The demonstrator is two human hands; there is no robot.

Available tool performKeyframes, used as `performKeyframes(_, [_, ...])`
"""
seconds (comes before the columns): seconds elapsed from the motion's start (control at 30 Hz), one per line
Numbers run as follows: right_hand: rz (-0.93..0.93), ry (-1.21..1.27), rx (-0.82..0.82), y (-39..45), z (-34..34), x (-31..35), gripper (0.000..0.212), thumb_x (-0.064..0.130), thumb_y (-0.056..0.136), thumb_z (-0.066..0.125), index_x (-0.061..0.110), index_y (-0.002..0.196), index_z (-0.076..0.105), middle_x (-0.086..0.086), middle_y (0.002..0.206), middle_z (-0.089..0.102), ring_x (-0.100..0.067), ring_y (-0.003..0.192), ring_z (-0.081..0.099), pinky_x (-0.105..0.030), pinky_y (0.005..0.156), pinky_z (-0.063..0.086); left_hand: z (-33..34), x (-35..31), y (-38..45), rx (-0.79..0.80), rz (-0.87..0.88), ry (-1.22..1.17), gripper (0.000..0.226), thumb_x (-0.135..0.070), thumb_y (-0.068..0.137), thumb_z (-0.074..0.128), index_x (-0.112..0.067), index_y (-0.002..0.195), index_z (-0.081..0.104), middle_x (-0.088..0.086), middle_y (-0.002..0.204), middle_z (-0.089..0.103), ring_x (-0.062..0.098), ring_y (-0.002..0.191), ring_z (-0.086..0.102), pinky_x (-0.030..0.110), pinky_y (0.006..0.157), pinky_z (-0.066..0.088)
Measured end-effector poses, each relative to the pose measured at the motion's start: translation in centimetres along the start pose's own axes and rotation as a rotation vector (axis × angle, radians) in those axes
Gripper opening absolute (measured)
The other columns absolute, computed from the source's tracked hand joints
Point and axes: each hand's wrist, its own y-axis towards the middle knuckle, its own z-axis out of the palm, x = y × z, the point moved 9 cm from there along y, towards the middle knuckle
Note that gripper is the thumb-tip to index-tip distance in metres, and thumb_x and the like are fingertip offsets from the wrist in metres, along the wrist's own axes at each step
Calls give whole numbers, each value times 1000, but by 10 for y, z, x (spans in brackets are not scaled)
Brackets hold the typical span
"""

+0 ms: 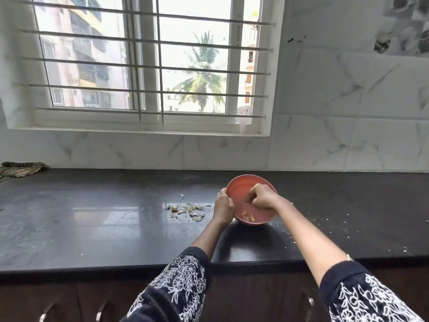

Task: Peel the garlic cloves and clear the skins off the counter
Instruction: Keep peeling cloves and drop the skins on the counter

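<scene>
Left hand (223,206) grips the bowl (239,185), tilted, mouth facing the person. Right hand (262,196) fingers curled inside; grasp indeterminate. Skins (189,209) lie left; counter (92,217) bare beyond.

Both arms reached fwd, forearms bare, dark sleeves w/ white embroidery pushed up near the elbows. Left hand (223,206) had its fingers curled round the near-left rim of the pink bowl (241,189), which was tilted toward the person. Right hand (262,197) was inside the bowl, wrist bent down, fingers bunched together; couldn't tell if that grip held anything.
</scene>
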Motion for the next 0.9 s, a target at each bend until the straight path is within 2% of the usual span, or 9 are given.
performKeyframes(0.23, [-65, 70, -206, 8, -23, 8, 30, 2, 76, 52, 19, 83, 75, -2, 100, 71, -18, 97, 63, -28, 87, 49, 11, -4, 11, 65, -120, 33, 33, -11, 91, 39, 4, 119, 51, 21, 120, 56, 36, 110, 53, 36, 88, 44])
performKeyframes(0.33, [-72, 16, -147, 15, -24, 15, 29, 1, 78, 51, 16, 86, 75, -3, 103, 68, -19, 99, 62, -28, 87, 49, 15, -2, 14, 145, -210, 61, 36, -20, 92, 40, 6, 115, 53, 23, 118, 57, 40, 105, 58, 46, 83, 53])
performKeyframes(0.43, [-36, -74, -65, 23, -13, 14, 24, 4, 81, 53, 14, 89, 74, -5, 106, 67, -20, 99, 62, -29, 87, 49, 14, 4, 15, 223, -297, 54, 48, -36, 98, 38, 5, 120, 51, 20, 118, 55, 38, 106, 58, 47, 78, 55])
performKeyframes(0.53, [-30, -65, -132, 28, -16, 18, 24, 4, 80, 51, 13, 85, 73, -8, 101, 69, -23, 95, 63, -27, 81, 49, 0, 8, 20, 213, -277, 25, 54, -46, 97, 36, 3, 102, 57, 20, 102, 58, 34, 95, 60, 45, 71, 56])
performKeyframes(0.6, [-56, -61, -225, 31, -21, 31, 25, 4, 81, 49, 12, 88, 72, -10, 101, 69, -27, 97, 62, -29, 81, 47, -19, 13, 27, 132, -194, 35, 45, -40, 97, 41, -2, 84, 61, 19, 88, 62, 33, 85, 62, 44, 73, 56])
performKeyframes(0.63, [-84, -73, -275, 33, -24, 40, 26, 4, 83, 48, 11, 94, 71, -12, 103, 68, -29, 100, 61, -31, 84, 47, -32, 15, 31, 67, -134, 69, 37, -32, 96, 44, -3, 84, 63, 19, 88, 65, 33, 87, 63, 41, 76, 55])
performKeyframes(0.7, [-170, -108, -343, 35, -22, 65, 31, 1, 85, 44, 6, 106, 66, -16, 108, 65, -31, 106, 55, -34, 89, 44, -62, 24, 31, -73, -37, 154, 23, -16, 92, 46, -7, 96, 68, 13, 99, 69, 29, 96, 63, 31, 79, 49])
performKeyframes(0.77, [-272, -117, -372, 35, -14, 94, 35, -2, 86, 41, 4, 113, 63, -18, 109, 63, -32, 108, 52, -33, 91, 41, -85, 33, 24, -181, 30, 201, 28, -6, 89, 44, -10, 105, 67, 7, 107, 69, 25, 101, 62, 29, 81, 46])
performKeyframes(0.9, [-382, -61, -270, 43, 24, 142, 36, 1, 87, 43, 6, 116, 62, -17, 116, 63, -31, 112, 53, -30, 95, 39, -127, 68, 16, -362, 27, 391, 34, -1, 87, 42, -12, 111, 63, 6, 116, 63, 25, 112, 52, 33, 91, 40])
